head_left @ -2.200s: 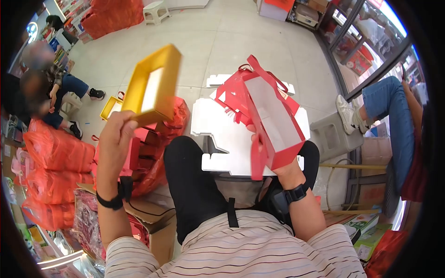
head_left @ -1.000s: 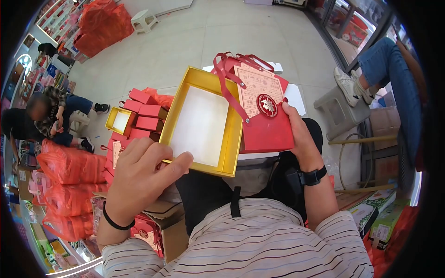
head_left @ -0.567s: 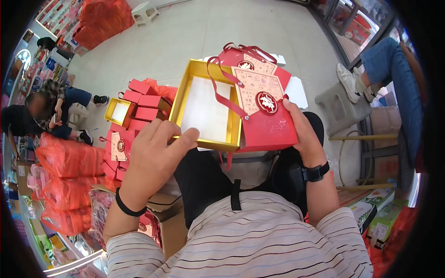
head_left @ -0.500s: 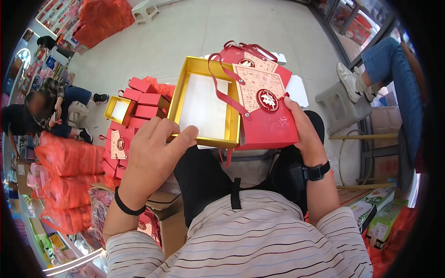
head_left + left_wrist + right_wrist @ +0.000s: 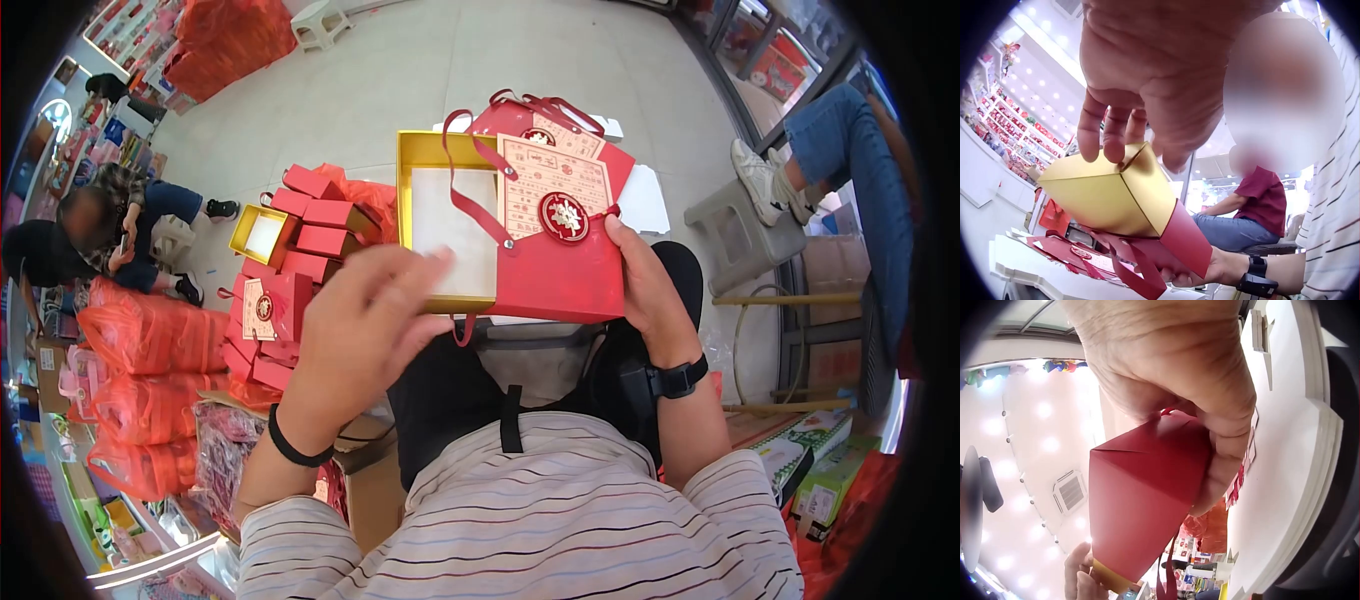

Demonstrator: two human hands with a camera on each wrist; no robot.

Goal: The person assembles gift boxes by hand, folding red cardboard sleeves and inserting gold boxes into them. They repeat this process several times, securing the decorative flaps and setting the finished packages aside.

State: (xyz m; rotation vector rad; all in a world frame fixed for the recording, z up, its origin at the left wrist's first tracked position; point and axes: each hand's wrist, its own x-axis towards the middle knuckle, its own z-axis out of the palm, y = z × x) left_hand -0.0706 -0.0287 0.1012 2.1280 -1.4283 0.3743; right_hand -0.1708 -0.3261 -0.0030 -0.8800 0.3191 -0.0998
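A yellow drawer tray point(image 5: 440, 148) with a white bottom is partly inside a red gift box sleeve point(image 5: 560, 285). The sleeve carries a patterned paper label point(image 5: 540, 170), a round medallion point(image 5: 565, 217) and a red ribbon handle point(image 5: 461, 195). My right hand point(image 5: 645, 285) grips the sleeve's right end, thumb on top; in the right wrist view its fingers wrap under the red sleeve point(image 5: 1141, 500). My left hand point(image 5: 365, 325), blurred, is at the tray's left end. In the left wrist view its fingers reach down loosely extended, tips at the gold tray's end point(image 5: 1097, 200).
A similar red gift bag-box point(image 5: 520, 118) lies on white boards point(image 5: 640, 200) behind the sleeve. To the left are several stacked red boxes point(image 5: 320, 240), a small yellow tray point(image 5: 262, 235) and red plastic bags point(image 5: 150, 330). A grey stool point(image 5: 735, 255) bears a person's feet.
The yellow tray came from the left, raised in my left hand, to the sleeve's end and has slid further in. My left hand has let go of its edge; the right hand still holds the sleeve.
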